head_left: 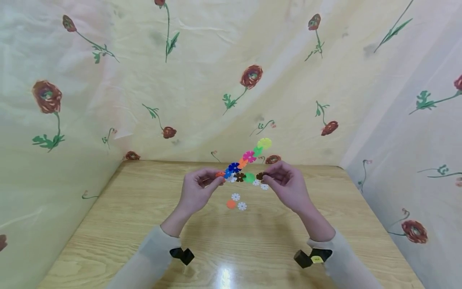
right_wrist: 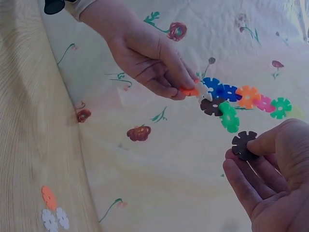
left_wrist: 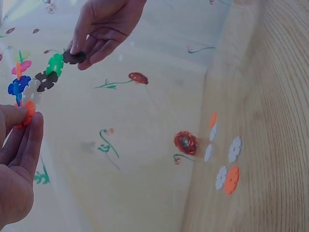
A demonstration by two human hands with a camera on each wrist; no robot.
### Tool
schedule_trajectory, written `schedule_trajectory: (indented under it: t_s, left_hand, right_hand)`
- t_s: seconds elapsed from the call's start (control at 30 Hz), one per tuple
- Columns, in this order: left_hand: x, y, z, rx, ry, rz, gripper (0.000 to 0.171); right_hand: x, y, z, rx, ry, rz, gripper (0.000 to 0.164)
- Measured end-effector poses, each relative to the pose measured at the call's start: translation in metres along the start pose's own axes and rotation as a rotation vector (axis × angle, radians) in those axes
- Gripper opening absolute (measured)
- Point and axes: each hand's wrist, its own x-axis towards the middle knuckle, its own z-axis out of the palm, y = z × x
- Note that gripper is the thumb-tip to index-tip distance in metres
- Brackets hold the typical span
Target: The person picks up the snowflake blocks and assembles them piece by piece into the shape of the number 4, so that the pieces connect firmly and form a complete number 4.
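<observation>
My left hand pinches an orange snowflake disc at the joined end of a two-branched chain of notched plastic discs. The longer branch runs up and right through blue discs, orange, a pink disc and green to a yellow disc. The shorter branch has a white disc, a brown disc and a green disc at its end. My right hand pinches another dark brown disc by its edge. A gap shows between it and the green disc in the right wrist view.
Below the hands, loose discs lie on the wooden table: an orange disc with white discs beside it. More white discs lie farther back, near another orange disc. A flowered cloth rises behind the table.
</observation>
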Motion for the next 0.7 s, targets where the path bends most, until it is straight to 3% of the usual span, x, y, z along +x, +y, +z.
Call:
schedule_trajectory:
  t_s: [0.7]
  left_hand:
    - [-0.0003,0.0,0.0046,0.023,-0.01,0.033,0.012]
  right_hand:
    - [-0.0058,-0.0057,0.004,0.044,-0.016,-0.051,0.015]
